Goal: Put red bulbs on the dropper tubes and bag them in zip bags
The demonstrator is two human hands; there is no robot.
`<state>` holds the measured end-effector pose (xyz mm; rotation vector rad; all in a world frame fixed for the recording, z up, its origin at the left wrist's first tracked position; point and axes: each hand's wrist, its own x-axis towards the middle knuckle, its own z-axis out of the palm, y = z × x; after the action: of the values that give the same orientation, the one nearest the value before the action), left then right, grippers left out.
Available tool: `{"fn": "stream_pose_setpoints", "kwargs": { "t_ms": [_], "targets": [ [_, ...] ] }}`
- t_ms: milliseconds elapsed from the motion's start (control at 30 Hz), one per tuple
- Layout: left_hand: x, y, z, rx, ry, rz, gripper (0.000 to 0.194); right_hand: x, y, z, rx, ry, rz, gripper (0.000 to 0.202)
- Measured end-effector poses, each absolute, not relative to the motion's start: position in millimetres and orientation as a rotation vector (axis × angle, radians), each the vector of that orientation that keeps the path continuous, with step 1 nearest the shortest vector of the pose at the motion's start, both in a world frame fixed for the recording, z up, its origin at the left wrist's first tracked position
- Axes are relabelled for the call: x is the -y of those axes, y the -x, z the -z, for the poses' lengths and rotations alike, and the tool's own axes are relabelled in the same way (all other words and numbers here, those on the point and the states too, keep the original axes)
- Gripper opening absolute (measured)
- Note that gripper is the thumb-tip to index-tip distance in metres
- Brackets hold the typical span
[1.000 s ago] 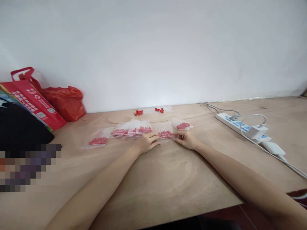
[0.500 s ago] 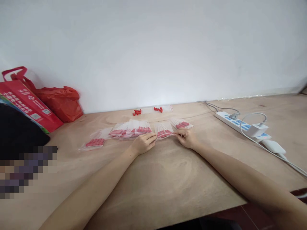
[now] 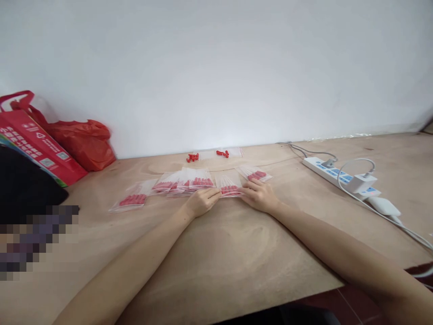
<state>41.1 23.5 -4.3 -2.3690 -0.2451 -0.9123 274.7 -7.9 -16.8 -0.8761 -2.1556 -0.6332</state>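
A clear zip bag (image 3: 230, 184) with several red-ended pieces in a row lies flat on the table between my hands. My left hand (image 3: 202, 201) pinches its near left corner. At the near right corner, the fingers of my right hand (image 3: 260, 195) are closed on the bag's edge. Further right, partly behind my right hand, lies another bag of red pieces (image 3: 254, 173). Several filled bags (image 3: 184, 183) overlap to the left, and one filled bag (image 3: 132, 199) sits at the far left of the row.
Loose red pieces (image 3: 192, 157) and an open-looking clear bag (image 3: 237, 152) lie near the wall. A white power strip (image 3: 324, 169) with plugs and cables is at right. A red plastic bag (image 3: 84, 142), a red printed bag (image 3: 37, 144) and a black item (image 3: 27, 185) stand at left.
My right hand has shifted slightly left along the bag's near edge, its fingers lying more over it. The bag looks flatter; my left hand stays at its corner.
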Motion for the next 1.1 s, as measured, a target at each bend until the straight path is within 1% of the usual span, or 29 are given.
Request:
{"fn": "stream_pose_setpoints", "kwargs": {
  "t_ms": [133,267,467,600,767,933,1100],
  "targets": [
    [-21.7,-43.8,1.2,0.219,2.386,0.873,0.022,7.6,-254.3,13.5,2.152,0.772,0.920,0.017],
    [-20.7,-43.2,-1.0,0.200,2.389,0.858,0.024,5.1,-248.5,13.0,2.160,0.711,1.031,0.019],
    [-20.7,-41.5,0.2,0.180,2.338,0.880,0.018,5.3,-249.4,12.8,2.168,0.711,1.020,0.021],
    [-21.1,-42.6,0.9,0.166,2.316,0.875,0.017,4.9,-242.3,12.9,2.164,0.700,1.008,0.020],
    [-21.3,-42.5,1.6,0.146,2.316,0.874,0.017,2.9,-234.3,13.4,2.182,0.569,1.070,0.017],
    [-20.7,-42.0,0.9,0.151,2.322,0.849,0.020,4.9,-234.0,11.9,2.258,0.534,1.076,0.021],
    [-20.5,-41.8,-1.0,0.128,2.324,0.858,0.018,6.2,-232.8,11.7,2.257,0.551,1.086,0.022]
  ]
}}
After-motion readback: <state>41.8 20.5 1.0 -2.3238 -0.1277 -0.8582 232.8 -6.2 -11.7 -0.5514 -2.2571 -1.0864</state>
